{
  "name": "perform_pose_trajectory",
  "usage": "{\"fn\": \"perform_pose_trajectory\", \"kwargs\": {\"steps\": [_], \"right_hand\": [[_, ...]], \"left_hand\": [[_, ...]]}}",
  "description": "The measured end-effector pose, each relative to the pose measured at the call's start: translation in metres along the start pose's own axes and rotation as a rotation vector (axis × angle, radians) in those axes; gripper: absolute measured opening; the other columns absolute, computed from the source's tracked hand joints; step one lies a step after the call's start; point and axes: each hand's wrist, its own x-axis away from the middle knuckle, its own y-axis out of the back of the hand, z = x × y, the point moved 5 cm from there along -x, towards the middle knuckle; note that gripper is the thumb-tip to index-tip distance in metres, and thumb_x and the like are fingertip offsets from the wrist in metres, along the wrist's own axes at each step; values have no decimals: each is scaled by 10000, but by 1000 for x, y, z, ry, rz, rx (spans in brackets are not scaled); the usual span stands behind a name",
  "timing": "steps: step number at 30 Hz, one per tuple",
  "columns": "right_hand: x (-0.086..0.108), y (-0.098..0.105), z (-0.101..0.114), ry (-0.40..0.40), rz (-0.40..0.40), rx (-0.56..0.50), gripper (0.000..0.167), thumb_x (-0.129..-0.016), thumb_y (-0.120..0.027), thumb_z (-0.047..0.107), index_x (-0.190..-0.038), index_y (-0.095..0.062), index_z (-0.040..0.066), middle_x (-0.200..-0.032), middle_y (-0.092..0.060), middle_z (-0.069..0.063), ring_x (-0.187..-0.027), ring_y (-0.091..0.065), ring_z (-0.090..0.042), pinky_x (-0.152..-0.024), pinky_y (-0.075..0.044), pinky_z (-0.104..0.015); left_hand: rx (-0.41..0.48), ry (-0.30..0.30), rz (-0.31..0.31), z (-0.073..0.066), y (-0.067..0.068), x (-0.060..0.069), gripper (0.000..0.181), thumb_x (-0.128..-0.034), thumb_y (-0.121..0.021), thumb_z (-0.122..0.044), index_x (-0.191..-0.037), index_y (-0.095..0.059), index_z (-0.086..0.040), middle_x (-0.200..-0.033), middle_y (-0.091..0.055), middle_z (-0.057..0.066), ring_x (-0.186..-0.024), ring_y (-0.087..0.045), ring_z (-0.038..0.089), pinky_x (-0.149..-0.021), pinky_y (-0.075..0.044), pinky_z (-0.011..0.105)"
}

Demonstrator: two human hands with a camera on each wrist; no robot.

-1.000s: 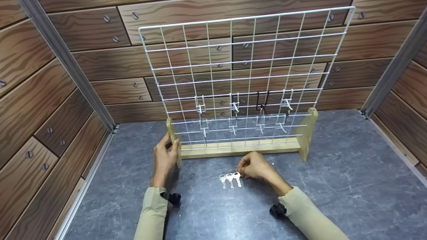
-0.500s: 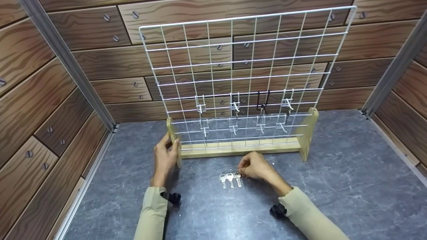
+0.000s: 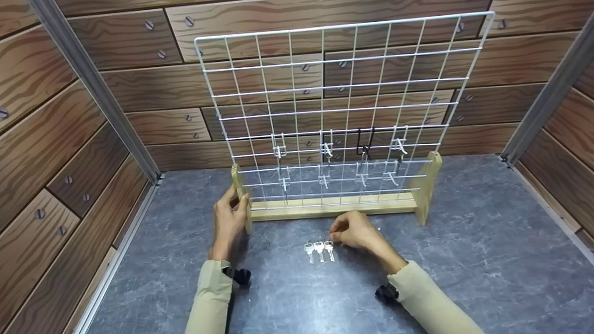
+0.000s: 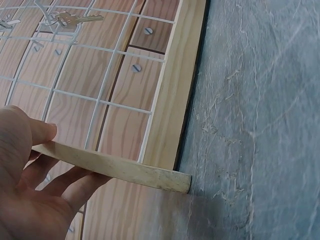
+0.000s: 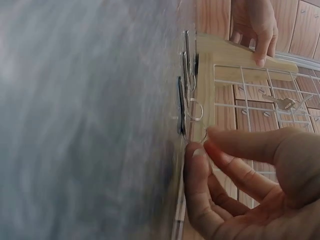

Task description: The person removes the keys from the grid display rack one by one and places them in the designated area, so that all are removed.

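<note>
A: What forms the setting?
B: Plank-patterned walls point(image 3: 139, 88), cropped at the top, around a grey tabletop point(image 3: 167, 260) that runs out of the head view below.

A: The largest object?
B: A white wire grid point(image 3: 322, 111), held upright in a pale wooden stand point(image 3: 334, 212) on the tabletop.

A: And the arms?
B: Beige sleeves point(image 3: 211, 297), both cut by the lower edge of the head view.

A: How are the hands set?
B: The left hand point(image 3: 228, 218) grips the stand's left upright point(image 3: 240, 190), thumb on one face, fingers on the other; the wood partly hides those fingers in the head view. The right hand point(image 3: 357, 230) is drawn in to a pinch of thumb and forefinger.

A: What hangs on the grid?
B: Two rows of hooks point(image 3: 327, 148), one of them black. The left wrist view resolves a brass-coloured key point(image 4: 87, 19) at one hook; from the head, most hanging pieces are too thin to identify.

A: And the smaller items?
B: Three silver keys point(image 3: 319, 250) lie side by side before the stand, just beside the right fingertips; the right wrist view shows them nearly edge-on. Smallest is a thin key ring point(image 5: 204, 135), pinched by the right hand and partly covered by its fingertips.
</note>
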Motion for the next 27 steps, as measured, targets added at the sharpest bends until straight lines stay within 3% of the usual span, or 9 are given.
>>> {"fn": "perform_pose_trajectory", "kwargs": {"steps": [3,7,17,27], "right_hand": [[1,3,2,9,7,-20,60,-865,-838,19,-912,-804,33,-807,-779,-67,-624,-721,-200,-552,-589,-266],[3,6,8,33,-4,-22,62,-862,-845,38,-915,-813,47,-813,-778,-54,-631,-684,-138,-569,-580,-253],[2,7,27,143,-128,-6,74,-880,-839,93,-952,-831,79,-923,-807,-52,-794,-687,-127,-798,-605,-309],[3,6,41,175,-225,-90,76,-894,-829,81,-968,-838,66,-959,-818,-81,-819,-716,-141,-819,-616,-322]], "left_hand": [[-3,6,6,1,0,1,386,-980,-716,15,-1363,-680,46,-1131,-772,274,-1072,-756,461,-928,-643,549],[-13,6,4,1,1,3,376,-983,-714,5,-1355,-684,47,-1125,-773,274,-1071,-756,464,-935,-640,558],[-21,8,-13,0,6,2,322,-987,-716,3,-1306,-709,42,-1090,-780,256,-1055,-762,442,-953,-636,551],[-5,2,-2,-2,1,2,341,-985,-710,17,-1325,-705,36,-1101,-781,255,-1064,-762,428,-965,-632,545]]}}
